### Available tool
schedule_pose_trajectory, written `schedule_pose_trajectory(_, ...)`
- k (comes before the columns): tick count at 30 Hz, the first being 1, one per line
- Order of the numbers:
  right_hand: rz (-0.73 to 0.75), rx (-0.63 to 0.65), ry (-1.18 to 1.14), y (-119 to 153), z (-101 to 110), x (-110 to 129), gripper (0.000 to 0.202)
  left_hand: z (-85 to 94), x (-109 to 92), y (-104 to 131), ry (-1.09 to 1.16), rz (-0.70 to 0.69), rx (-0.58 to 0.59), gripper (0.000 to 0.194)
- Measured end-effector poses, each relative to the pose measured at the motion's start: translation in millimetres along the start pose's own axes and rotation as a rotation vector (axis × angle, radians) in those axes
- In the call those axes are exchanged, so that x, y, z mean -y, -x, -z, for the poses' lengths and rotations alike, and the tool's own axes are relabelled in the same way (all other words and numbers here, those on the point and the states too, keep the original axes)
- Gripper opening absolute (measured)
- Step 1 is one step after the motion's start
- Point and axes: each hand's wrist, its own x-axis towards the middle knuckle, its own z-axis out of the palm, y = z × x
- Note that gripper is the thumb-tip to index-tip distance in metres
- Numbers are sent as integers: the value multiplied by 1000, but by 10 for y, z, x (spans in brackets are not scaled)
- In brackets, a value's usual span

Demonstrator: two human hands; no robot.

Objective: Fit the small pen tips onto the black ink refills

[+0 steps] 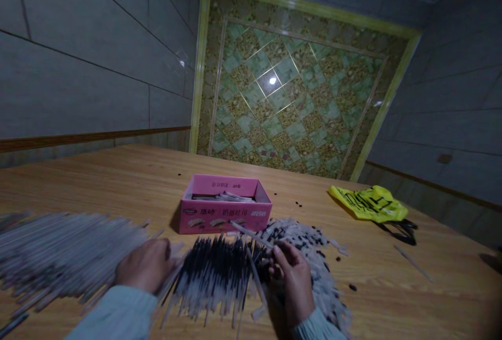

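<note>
My right hand (pixel 292 274) pinches a thin, whitish translucent tube (pixel 251 234) between thumb and fingertips. The tube slants up to the left, its far end in front of the pink box (pixel 225 217). My left hand (pixel 146 265) is closed, knuckles up, between two piles; what its fingers hold is hidden. On its left lies a broad pile of pale translucent tubes (pixel 70 251). Between my hands lies a bundle of slim sticks (pixel 215 272), dark at the far part and whitish toward me. Beside my right hand spreads a heap of small white and black pieces (pixel 327 287).
Whitish sticks lie inside the pink box. Farther right on the wooden table (pixel 290 188) are a yellow bag (pixel 371 203) with black print and black straps (pixel 398 233). A lone tube (pixel 413 263) and scattered black bits lie nearby. Tiled walls surround the table.
</note>
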Motion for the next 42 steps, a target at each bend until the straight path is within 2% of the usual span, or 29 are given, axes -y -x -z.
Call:
schedule_pose_trajectory(4, 114, 60, 32, -214, -152, 143, 32, 20, 140, -4, -32, 35, 66, 15)
schedule_pose_trajectory(6, 169, 82, 55, -405, -300, 206, 31, 22, 136, 6, -37, 28, 66, 14)
schedule_pose_trajectory(11, 196, 130, 108, -908, -751, 275, 24, -5, 82, 8, -42, 5, 71, 14)
schedule_pose_trajectory(15, 220, 181, 152, -1069, -928, 293, 36, -74, 59, -7, -43, 13, 63, 16)
schedule_pose_trajectory(17, 246, 187, 192, -1024, -896, 287, 41, -98, 36, -5, -40, 25, 48, 20)
schedule_pose_trajectory(20, 279, 215, 291, -823, -724, 245, 36, -64, -34, 22, -33, 34, 10, 25)
schedule_pose_trajectory(22, 291, 258, 369, -645, -566, 205, 28, 0, -107, 51, -11, 31, -50, 26)
schedule_pose_trajectory(23, 294, 284, 409, -558, -483, 185, 22, 32, -150, 66, 29, 19, -117, 26)
schedule_pose_trajectory(25, 309, 304, 476, -409, -319, 152, 16, 71, -243, 89, 205, -33, -265, 23)
schedule_pose_trajectory(27, 329, 324, 594, -307, -168, 130, 13, 47, -340, 98, 537, -121, -317, 20)
schedule_pose_trajectory(28, 343, 327, 686, -272, -101, 122, 13, 10, -387, 97, 725, -152, -288, 21)
schedule_pose_trajectory(30, 377, 303, 918, -228, 15, 113, 14, -96, -473, 92, 1074, -130, -162, 27)
schedule_pose_trajectory(31, 393, 276, 1042, -213, 62, 112, 13, -152, -511, 91, 1212, -98, -62, 30)
schedule_pose_trajectory(33, 405, 249, 1275, -191, 133, 120, 12, -242, -574, 98, 1402, -82, 60, 37)
schedule_pose_trajectory(37, 397, 342, 1598, -154, 201, 153, 16, -282, -662, 165, 1570, -51, 191, 41)
schedule_pose_trajectory(42, 424, 398, 1645, -108, 225, 107, 19, -258, -724, 243, 1631, 59, 328, 35)
